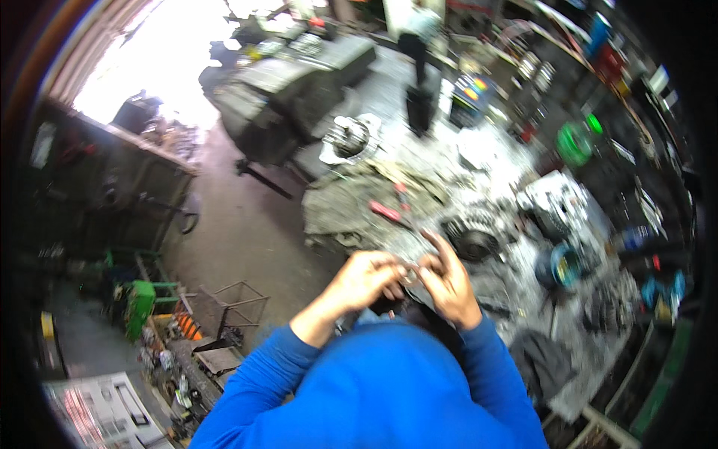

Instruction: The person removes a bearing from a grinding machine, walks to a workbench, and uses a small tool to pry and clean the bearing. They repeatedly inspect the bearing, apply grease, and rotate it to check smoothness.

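Both hands meet in front of my blue-sleeved body, at the near edge of a cluttered metal workbench (419,161). Fingers of my left hand (364,280) are pinched together from the left. From the right, my right hand (447,283) pinches at the same spot, its index finger raised. Between the fingertips is a small metallic piece (408,274), too small and blurred to name. Just beyond lies a red-handled tool (387,212) on a grey-green cloth (340,206). To the right of it sits a dark round machine part (473,236) with a finned housing.
A silver metal housing (350,140) stands past the cloth. On the right are another housing (553,202), a blue tin (557,266), a green bottle (574,144) and a dark rag (540,364). A big grey casing (288,93) occupies the far left. A green metal stand (140,308) is on the floor.
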{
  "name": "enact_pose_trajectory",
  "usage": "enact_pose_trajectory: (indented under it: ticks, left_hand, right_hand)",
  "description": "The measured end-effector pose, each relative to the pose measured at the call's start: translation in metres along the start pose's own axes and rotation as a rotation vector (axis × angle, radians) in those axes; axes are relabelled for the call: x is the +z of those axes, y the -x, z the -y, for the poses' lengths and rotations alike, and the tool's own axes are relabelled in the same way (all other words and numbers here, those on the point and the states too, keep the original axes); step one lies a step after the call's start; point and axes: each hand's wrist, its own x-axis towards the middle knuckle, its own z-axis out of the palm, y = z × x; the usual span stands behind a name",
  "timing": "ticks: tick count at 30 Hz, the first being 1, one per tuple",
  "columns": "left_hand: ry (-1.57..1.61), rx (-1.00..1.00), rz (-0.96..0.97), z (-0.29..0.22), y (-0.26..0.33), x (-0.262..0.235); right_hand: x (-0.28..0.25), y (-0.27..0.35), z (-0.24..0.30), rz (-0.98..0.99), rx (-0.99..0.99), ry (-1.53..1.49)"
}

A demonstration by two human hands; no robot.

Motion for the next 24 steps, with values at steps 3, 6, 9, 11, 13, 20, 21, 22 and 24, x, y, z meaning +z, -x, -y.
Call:
enact_pose_trajectory:
  ticks: [3, 6, 9, 11, 13, 20, 21, 22, 24]
  left_hand:
    - [0.046, 0.058, -0.03, -0.008, 0.021, 0.004]
    - [0.027, 0.077, -0.078, -0.007, 0.041, 0.007]
    - [0.058, 0.072, -0.049, -0.001, 0.064, 0.003]
    - [0.144, 0.126, 0.003, 0.003, 0.076, 0.001]
    - [0.222, 0.142, 0.029, 0.007, 0.087, 0.0]
    - [0.25, 0.28, 0.177, 0.013, 0.15, -0.025]
    - [0.262, 0.308, 0.159, 0.015, 0.161, -0.031]
    - [0.278, 0.332, 0.143, 0.018, 0.171, -0.035]
    - [0.283, 0.343, 0.077, 0.024, 0.189, -0.044]
  right_hand:
    - [0.006, -0.003, 0.008, 0.097, -0.043, 0.024]
    - [0.019, 0.002, 0.01, 0.191, -0.039, 0.006]
    - [0.035, 0.011, 0.008, 0.206, -0.069, -0.054]
    - [0.047, 0.018, 0.008, 0.186, -0.04, -0.147]
    - [0.06, 0.026, 0.01, 0.162, -0.015, -0.226]
    - [0.134, 0.056, 0.028, 0.11, -0.241, -0.188]
    - [0.145, 0.06, 0.032, 0.14, -0.261, -0.165]
    - [0.158, 0.059, 0.032, 0.124, -0.298, -0.143]
    - [0.185, 0.054, 0.029, 0.076, -0.37, -0.069]
